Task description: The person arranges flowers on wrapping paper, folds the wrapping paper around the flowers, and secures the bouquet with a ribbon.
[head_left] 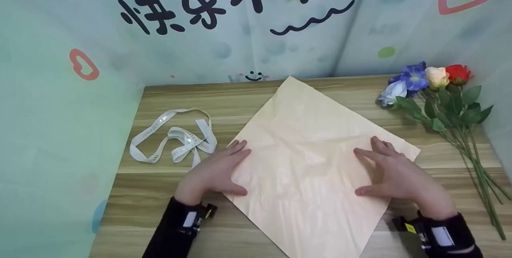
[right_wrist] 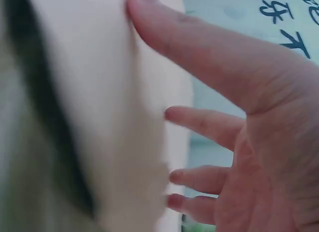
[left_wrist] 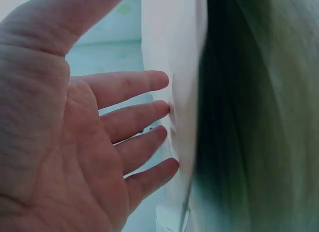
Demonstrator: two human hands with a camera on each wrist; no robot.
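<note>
A cream sheet of wrapping paper (head_left: 296,162) lies turned like a diamond on the wooden table, slightly wrinkled across its middle. My left hand (head_left: 218,172) is at the sheet's left corner, fingers spread and fingertips on the paper. In the left wrist view, the straight fingers of that hand (left_wrist: 94,127) meet the paper (left_wrist: 174,52) with nothing held in the palm. Near the right corner, my right hand (head_left: 396,174) touches the sheet with thumb and fingertips spread. The right wrist view shows this hand (right_wrist: 239,132) with its palm bare beside the paper (right_wrist: 114,117).
A loosely looped white printed ribbon (head_left: 150,130) lies left of the paper. Artificial flowers (head_left: 414,78) in blue, cream and red rest at the right, their green stems (head_left: 478,166) pointing toward the front. A pale printed backdrop (head_left: 248,46) encloses the table's (head_left: 132,210) back and sides.
</note>
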